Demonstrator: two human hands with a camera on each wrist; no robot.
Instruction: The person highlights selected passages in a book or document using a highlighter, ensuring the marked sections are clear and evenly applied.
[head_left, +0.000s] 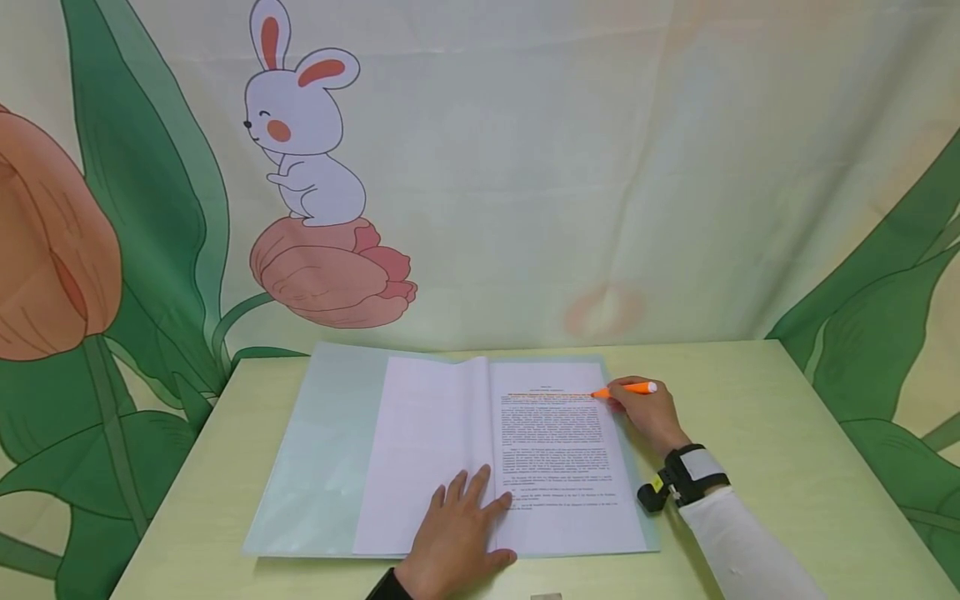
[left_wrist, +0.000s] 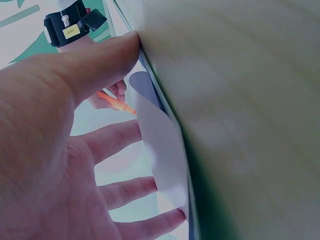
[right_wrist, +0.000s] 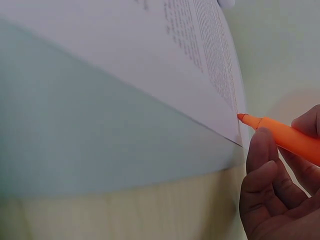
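My right hand (head_left: 651, 414) pinches an orange highlighter (head_left: 630, 389), its tip at the right end of the top text lines on the printed page (head_left: 555, 533). An orange mark (head_left: 547, 395) runs along that first line. In the right wrist view the highlighter (right_wrist: 292, 137) lies between thumb and fingers, tip right at the paper. My left hand (head_left: 459, 533) rests with spread fingers over the lower inner part of the pages, near the fold. The pages lie in an open pale blue-green folder (head_left: 307, 467); the left page (head_left: 427, 433) is blank. In the left wrist view the paper (left_wrist: 160, 135) bulges near the fingertips.
The folder lies on a light yellow-green wooden table (head_left: 795, 467). A small greyish object (head_left: 546, 597) shows at the table's front edge. Behind the table hangs a cloth (head_left: 525, 167) printed with a rabbit and tulips. A black wrist camera (head_left: 655, 495) sits on the right wrist.
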